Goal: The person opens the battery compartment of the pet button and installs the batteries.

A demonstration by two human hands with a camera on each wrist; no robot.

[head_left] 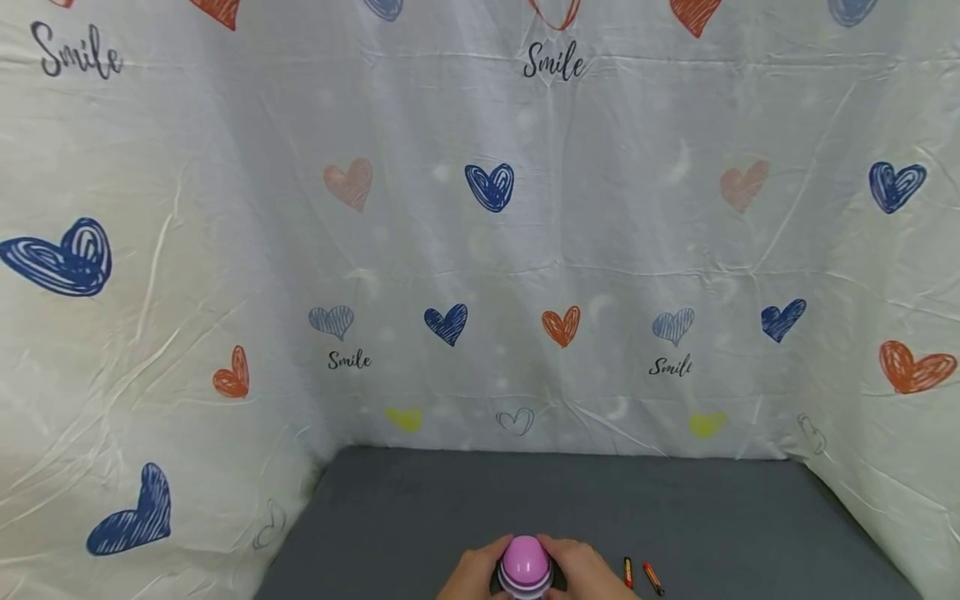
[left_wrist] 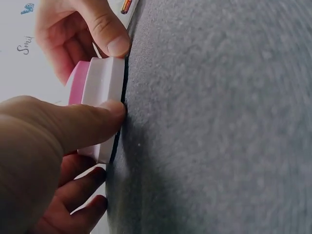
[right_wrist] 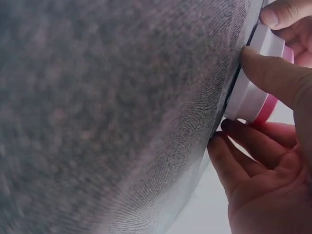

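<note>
A round device with a pink dome and a white ringed base (head_left: 525, 563) sits at the near edge of the view, low on the grey table. My left hand (head_left: 474, 575) grips its left side, thumb on the near face of the white base in the left wrist view. From the other side my right hand (head_left: 583, 572) holds it, the thumb (right_wrist: 273, 73) pressed against the base and fingers around the far side. A thin dark layer (left_wrist: 117, 141) shows under the white base. The device's underside is hidden.
Two small batteries, one dark and orange (head_left: 628, 572) and one red and black (head_left: 653, 578), lie on the grey tabletop (head_left: 570, 492) right of my right hand. A white cloth (head_left: 555, 250) printed with hearts and "Smile" hangs behind and at both sides.
</note>
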